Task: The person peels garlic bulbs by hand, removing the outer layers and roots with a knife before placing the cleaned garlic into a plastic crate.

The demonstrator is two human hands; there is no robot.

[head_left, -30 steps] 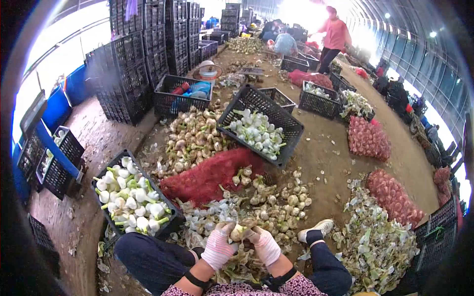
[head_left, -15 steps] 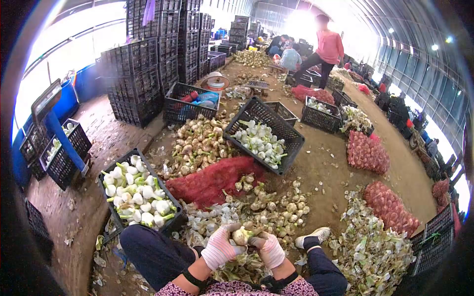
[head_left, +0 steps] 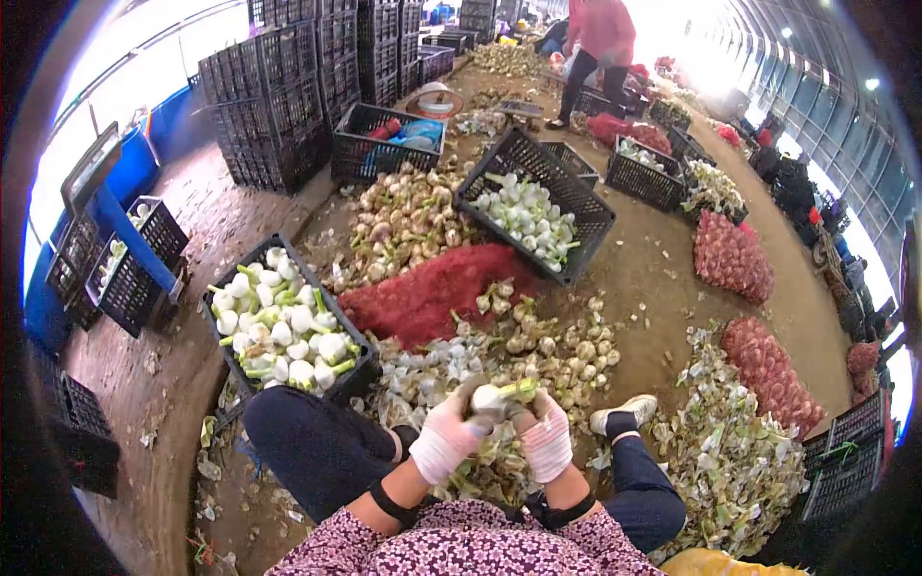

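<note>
Down near the lap, the left hand (head_left: pixel 444 444) and right hand (head_left: pixel 545 444), both gloved, are gripping one garlic bulb (head_left: pixel 492 397) together, just above the loose garlic pile (head_left: pixel 538 350). Left of them, a black crate (head_left: pixel 216 300) is holding peeled bulbs.

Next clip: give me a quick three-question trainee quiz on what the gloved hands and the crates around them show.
1. True or false: both hands grip one garlic bulb.
2. Which crate lies nearest the left hand? A) the crate of peeled white bulbs B) the tilted crate C) a stacked empty crate
3. Fill in: the right hand wears a ____.

Key
1. True.
2. A.
3. Glove.
</note>
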